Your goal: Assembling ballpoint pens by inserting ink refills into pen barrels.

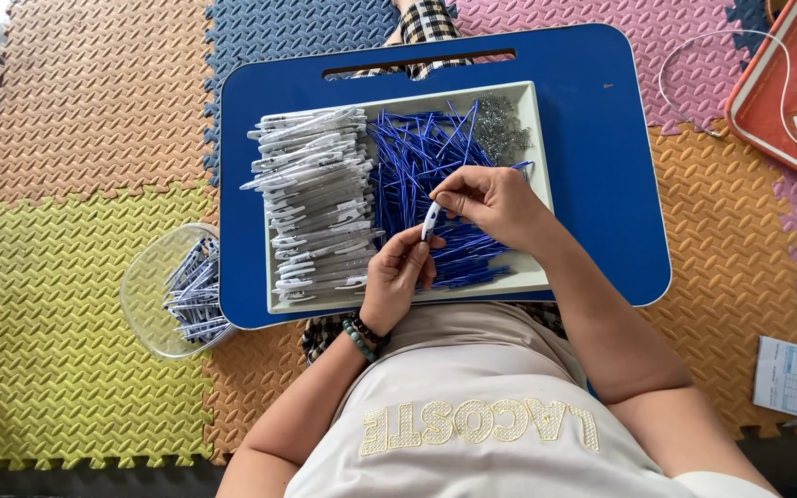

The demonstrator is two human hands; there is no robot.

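Grip: my left hand (397, 277) and right hand (486, 203) both pinch one slim white pen barrel (431, 219) over the tray.
Tray (535, 267): pale, rectangular; glossy white barrels (315, 203), thin blue refills (422, 152), tiny metal springs (502, 124).
Desk (601, 138): smooth blue plastic.
Bowl (145, 286): clear, left.

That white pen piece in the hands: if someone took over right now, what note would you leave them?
Left hand: fingers closed around the lower end of a white pen barrel.
Right hand: fingers pinch the barrel's upper end, over the tray.
Grey tray on the blue lap desk: a stack of white barrels on the left, blue refills in the middle, small metal springs at the far right corner.
Done: a clear bowl on the mat beside the desk holds a bunch of pens.
Left: judging by the full stacks, most of the parts in the tray.
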